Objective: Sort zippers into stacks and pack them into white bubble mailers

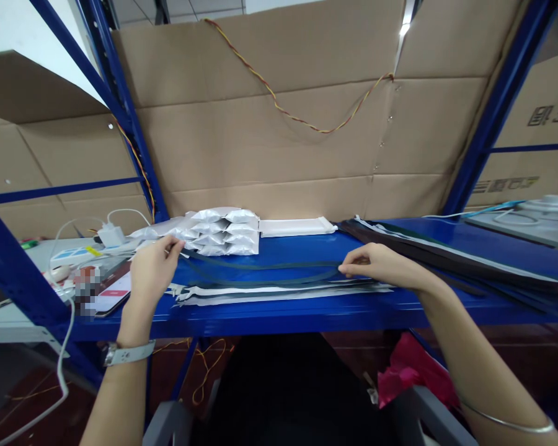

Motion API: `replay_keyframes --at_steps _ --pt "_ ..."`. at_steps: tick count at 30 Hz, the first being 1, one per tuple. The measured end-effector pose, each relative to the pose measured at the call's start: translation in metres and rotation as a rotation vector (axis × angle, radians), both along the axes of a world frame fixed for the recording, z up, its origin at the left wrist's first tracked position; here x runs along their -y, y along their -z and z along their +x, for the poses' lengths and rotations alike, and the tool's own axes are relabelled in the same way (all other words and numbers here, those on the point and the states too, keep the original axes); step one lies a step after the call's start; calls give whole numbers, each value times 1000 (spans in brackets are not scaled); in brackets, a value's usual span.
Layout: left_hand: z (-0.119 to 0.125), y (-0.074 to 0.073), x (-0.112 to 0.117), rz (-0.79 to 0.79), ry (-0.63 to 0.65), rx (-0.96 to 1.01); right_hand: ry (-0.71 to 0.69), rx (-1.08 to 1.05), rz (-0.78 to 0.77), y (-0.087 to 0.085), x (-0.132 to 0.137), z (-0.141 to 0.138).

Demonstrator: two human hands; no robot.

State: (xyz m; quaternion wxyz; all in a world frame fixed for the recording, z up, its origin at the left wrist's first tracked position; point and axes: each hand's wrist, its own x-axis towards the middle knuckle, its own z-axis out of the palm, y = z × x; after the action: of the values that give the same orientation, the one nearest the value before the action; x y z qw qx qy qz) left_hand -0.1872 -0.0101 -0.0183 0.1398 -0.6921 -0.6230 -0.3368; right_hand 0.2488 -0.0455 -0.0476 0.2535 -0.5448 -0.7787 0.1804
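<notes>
A thin dark strip (270, 267) stretches in a loop between my two hands, just above the blue shelf (260, 316). My left hand (151, 269) pinches its left end between thumb and fingertips. At the other end, the fingers of my right hand (382, 262) are closed on the strip. Several white and dark strips (279, 293) lie flat along the shelf, just below the held one. Behind my left hand stands a stack of silvery white packets (227, 232).
A flat white packet (297, 227) lies beside the stack. Long dark and white strips (428, 251) spread over the shelf's right side. A phone (114, 293), a white charger (111, 235) and cables are at left. Blue posts (497, 118) and cardboard (270, 142) enclose the shelf.
</notes>
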Motion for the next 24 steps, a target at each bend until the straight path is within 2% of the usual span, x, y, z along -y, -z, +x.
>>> replay_keyframes --at_steps 2,4,6,10,12,15,18,20,24 --pt "12 2 0 125 -62 -65 -2 -143 -1 -2 1 -8" --pt "31 4 4 240 -25 -52 -19 -299 42 -3 3 -20" --pt "56 6 12 212 151 23 -60 -433 96 -4 5 -36" --pt "114 15 39 -85 643 115 -165 -622 135 -2 14 -72" --pt "136 21 51 -177 750 116 -230 -681 101 0 18 -85" --pt "151 27 60 -200 773 99 -322 -725 55 1 24 -97" --pt "149 29 58 -165 791 -2 -334 -731 65 3 26 -102" --pt "147 28 57 -85 771 -149 -301 -738 60 5 26 -106" --pt "144 26 54 159 646 -530 -182 -736 68 12 22 -112"
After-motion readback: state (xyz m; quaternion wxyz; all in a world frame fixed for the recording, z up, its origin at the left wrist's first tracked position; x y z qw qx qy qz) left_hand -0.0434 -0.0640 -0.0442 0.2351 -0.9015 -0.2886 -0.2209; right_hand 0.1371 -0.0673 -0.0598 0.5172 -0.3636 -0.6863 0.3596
